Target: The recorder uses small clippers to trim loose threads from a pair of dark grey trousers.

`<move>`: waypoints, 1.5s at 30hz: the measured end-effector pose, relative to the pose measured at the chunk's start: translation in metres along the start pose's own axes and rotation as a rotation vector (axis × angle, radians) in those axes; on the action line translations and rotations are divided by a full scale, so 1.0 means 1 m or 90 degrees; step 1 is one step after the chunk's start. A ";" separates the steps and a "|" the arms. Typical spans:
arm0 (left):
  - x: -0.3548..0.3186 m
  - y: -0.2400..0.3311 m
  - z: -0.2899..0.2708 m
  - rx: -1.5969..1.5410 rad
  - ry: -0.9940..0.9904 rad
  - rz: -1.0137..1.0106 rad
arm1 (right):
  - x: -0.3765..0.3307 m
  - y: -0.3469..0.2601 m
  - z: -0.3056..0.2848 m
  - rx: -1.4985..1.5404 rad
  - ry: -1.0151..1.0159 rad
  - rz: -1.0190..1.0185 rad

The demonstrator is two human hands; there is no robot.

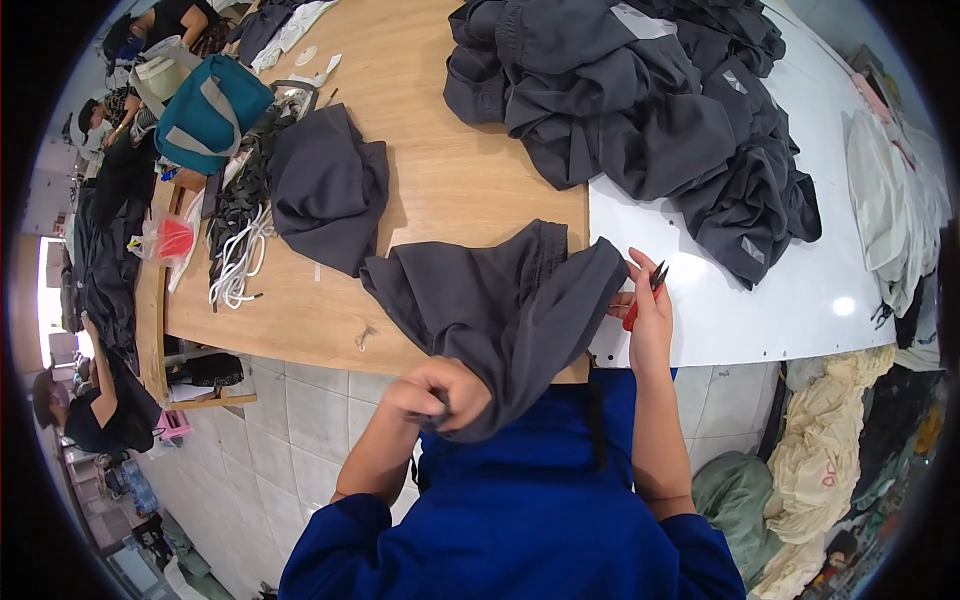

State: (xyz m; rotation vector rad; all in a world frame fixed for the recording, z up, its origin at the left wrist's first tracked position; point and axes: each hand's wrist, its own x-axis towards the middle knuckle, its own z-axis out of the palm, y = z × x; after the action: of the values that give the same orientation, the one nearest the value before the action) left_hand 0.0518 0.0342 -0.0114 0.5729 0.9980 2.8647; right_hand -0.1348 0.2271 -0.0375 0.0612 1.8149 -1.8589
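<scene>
Dark grey elastic-waisted shorts point(460, 290) lie partly on the table, their near part lifted over its front edge. My left hand point(440, 392) is closed in a fist round a bunched bit of that fabric. At the garment's right side, my right hand point(648, 315) holds small thread snips point(656, 280), red-handled with dark pointed tips showing above the fingers. My right fingertips are beside the cloth; whether they touch it I cannot tell. Another folded dark grey garment point(330, 190) lies just left of the shorts.
A big heap of dark grey garments point(620, 110) covers the back right. White cords point(240, 255), a teal bag point(212, 115) and a red item in clear plastic point(172, 238) line the left edge. Cream cloth point(825, 450) is piled at lower right. Other people work at far left.
</scene>
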 end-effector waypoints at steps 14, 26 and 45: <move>0.071 -0.033 0.006 0.748 0.430 0.071 | -0.037 0.015 0.009 0.165 -0.094 -0.128; 0.033 -0.037 0.010 0.502 0.552 0.284 | -0.038 -0.005 0.005 0.287 -0.108 0.046; 0.074 -0.007 0.006 -0.061 0.608 -0.078 | -0.058 -0.040 0.010 -0.256 0.069 -0.557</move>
State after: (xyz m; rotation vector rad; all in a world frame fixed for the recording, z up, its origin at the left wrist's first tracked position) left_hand -0.0155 0.0559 0.0134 -0.9218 0.8721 3.0076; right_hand -0.0977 0.2354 0.0225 -0.9257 2.4975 -1.9630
